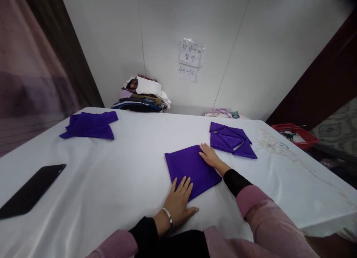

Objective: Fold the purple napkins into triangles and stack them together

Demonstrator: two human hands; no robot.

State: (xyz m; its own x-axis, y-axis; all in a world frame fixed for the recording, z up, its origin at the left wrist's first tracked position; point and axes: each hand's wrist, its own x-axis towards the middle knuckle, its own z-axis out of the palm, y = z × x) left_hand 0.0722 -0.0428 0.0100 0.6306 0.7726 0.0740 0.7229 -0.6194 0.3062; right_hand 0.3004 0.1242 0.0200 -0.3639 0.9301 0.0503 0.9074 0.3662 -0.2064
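A purple cloth napkin (192, 168), folded into a flat square, lies on the white tablecloth in front of me. My left hand (180, 200) rests with spread fingers on its near left edge, the thumb on the tablecloth. Flat on the far right edge of the same napkin lies my right hand (209, 155), its fingers stretched out. Beyond it to the right is a second purple napkin (230, 139), folded into a layered shape with pointed corners. More folded purple cloth (90, 125) sits at the table's far left.
A dark flat tablet-like object (33, 189) lies at the left. Stacked clothes (143, 96) stand by the wall, with more cloth (220, 113) to their right. A handwritten sign (191, 55) hangs above. Past the table's right edge is a red basket (306, 139).
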